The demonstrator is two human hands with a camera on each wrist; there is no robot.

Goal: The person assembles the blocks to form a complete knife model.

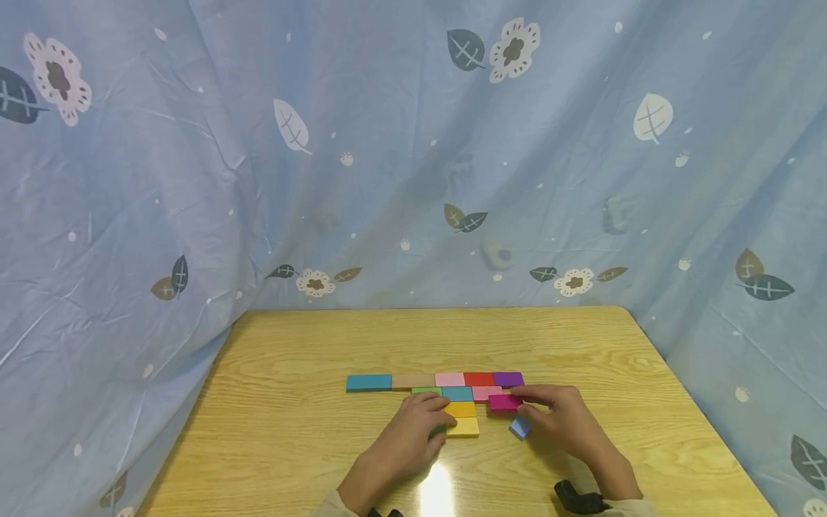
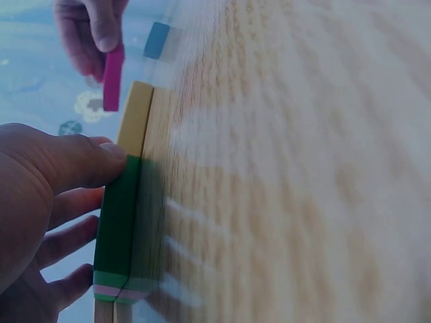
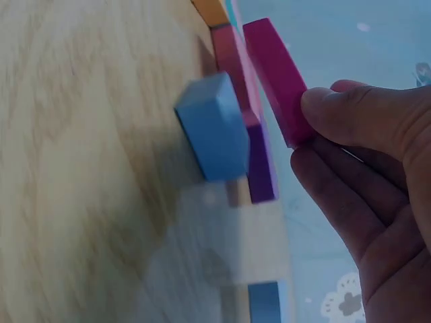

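Note:
My right hand (image 1: 561, 420) pinches a magenta block (image 1: 505, 403) between thumb and fingers. In the right wrist view the magenta block (image 3: 277, 77) is tilted, close by the pink (image 3: 236, 70) and purple (image 3: 262, 165) blocks. My left hand (image 1: 413, 431) rests on the left part of the block layout, partly covering it. The left wrist view shows its thumb at the join of a dark green block (image 2: 120, 215) and a yellow block (image 2: 137, 118). A blue block (image 1: 520, 428) lies askew below the magenta one.
The back row holds a teal block (image 1: 369, 383), a tan block (image 1: 413, 381), a pink block (image 1: 449, 379), a red block (image 1: 479, 378) and a purple block (image 1: 508, 378). Shorter rows adjoin it in front, including an orange block (image 1: 461, 409). Everything lies on a wooden table (image 1: 271, 431), with a patterned curtain (image 1: 388, 179) behind.

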